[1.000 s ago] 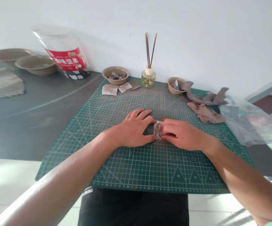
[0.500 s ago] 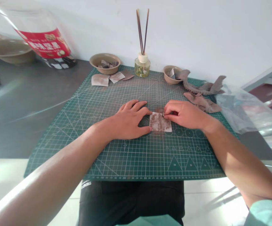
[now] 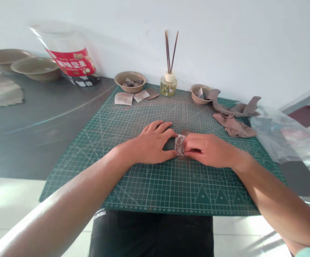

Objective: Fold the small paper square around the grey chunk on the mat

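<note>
A small white square piece smeared with brown [image 3: 180,144] lies on the green cutting mat [image 3: 155,185]. My left hand [image 3: 155,142] rests flat at its left, fingers spread, with thumb and index fingertip at the piece's left edge. Over the piece's right part is my right hand [image 3: 207,148], its fingers pinched together against the surface; whatever they hold is hidden. Brown residue shows on the mat around the piece.
At the back stand a bowl of dark fragments [image 3: 130,81], a reed diffuser [image 3: 168,85] and a smaller bowl [image 3: 200,94]. Flat pieces [image 3: 123,98] lie by the first bowl. Brown cloths [image 3: 235,125] and a plastic bag [image 3: 286,135] are right; a jar [image 3: 73,64] stands left.
My right hand has moved down and left over the piece, covering more of it. My left hand keeps its place at the left edge. The camera view has shifted slightly.
</note>
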The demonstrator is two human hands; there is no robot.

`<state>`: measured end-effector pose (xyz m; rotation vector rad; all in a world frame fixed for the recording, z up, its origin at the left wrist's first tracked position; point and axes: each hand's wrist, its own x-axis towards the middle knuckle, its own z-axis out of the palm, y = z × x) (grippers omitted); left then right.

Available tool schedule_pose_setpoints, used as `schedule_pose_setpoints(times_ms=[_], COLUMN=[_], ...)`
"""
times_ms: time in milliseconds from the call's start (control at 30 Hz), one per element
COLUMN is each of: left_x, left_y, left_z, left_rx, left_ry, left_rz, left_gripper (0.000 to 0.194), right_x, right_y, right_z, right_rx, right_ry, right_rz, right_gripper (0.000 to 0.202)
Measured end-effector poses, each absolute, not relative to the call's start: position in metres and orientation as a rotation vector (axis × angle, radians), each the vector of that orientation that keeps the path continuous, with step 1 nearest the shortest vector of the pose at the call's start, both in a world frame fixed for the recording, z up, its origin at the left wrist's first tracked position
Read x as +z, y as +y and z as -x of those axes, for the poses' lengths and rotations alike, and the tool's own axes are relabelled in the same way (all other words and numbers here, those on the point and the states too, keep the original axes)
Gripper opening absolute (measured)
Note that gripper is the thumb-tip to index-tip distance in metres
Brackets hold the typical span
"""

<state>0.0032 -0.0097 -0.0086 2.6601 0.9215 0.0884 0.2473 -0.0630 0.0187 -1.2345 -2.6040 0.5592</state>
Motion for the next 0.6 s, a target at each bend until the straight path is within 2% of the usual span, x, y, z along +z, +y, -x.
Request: schedule_pose_setpoints(times_ms=[133,300,433,600], left_x=[-0.0093,-0.0085,-0.0087,-0.0092], left_y=[-0.0092,-0.0095,-0.0096,-0.0100], left_z=[-0.0028,-0.0027,-0.0027,-0.0022], left_rx=[0.094,0.115,0.118,0.111], left_ry=[0.960,0.911,0.933,0.917], left_rz=[-2.629,-2.675,-2.665,-2.658], left_gripper=[0.064,0.063,0.063,0.063], right_x=[0.0181,0.0193,0.0166,0.0148], right_y=[-0.0617,-0.0638,-0.0634,-0.0661], right_z=[-0.2458,-0.2479,-0.2470,-0.2423], right_rx=[0.373,0.569,0.316,0.546], right_ry=[-2.509,-2.611,-2.484,-2.601], right_rz=[1.386,1.291,1.462,1.267], right_gripper=[0.014,0.011,0.013,0.014])
